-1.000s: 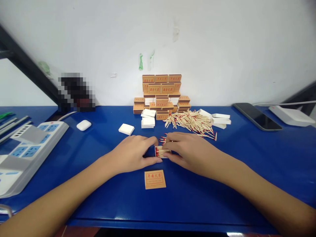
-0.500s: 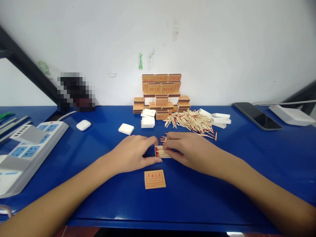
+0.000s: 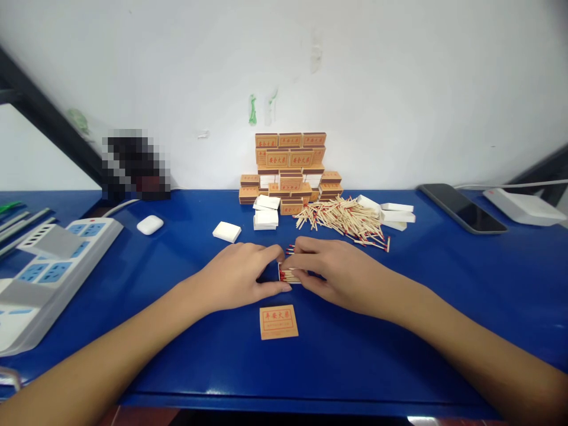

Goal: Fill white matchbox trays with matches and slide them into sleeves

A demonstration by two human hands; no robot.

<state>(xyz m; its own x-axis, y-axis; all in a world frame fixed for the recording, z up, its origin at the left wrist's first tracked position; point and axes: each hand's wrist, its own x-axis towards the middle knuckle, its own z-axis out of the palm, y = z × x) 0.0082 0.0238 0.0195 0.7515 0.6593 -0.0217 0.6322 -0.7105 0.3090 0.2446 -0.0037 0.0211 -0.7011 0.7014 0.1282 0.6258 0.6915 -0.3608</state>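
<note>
A small white matchbox tray (image 3: 288,276) filled with red-tipped matches lies on the blue table (image 3: 177,331) between my two hands. My left hand (image 3: 242,275) pinches its left end with thumb and forefinger. My right hand (image 3: 337,272) covers its right side, fingers curled down onto the matches. A flat orange matchbox sleeve (image 3: 278,322) lies just in front of the tray. A few loose matches (image 3: 290,249) lie just behind my fingers.
A heap of loose matches (image 3: 346,218) and white empty trays (image 3: 397,213) lie behind my right hand, more white trays (image 3: 266,218) to the left. Stacked orange matchboxes (image 3: 290,171) stand against the wall. A power strip (image 3: 48,260), earbud case (image 3: 150,225) and phone (image 3: 464,208) flank the sides.
My right hand's fingers have slid a little to the left over the tray, hiding more of the matches. My left hand has stayed in place.
</note>
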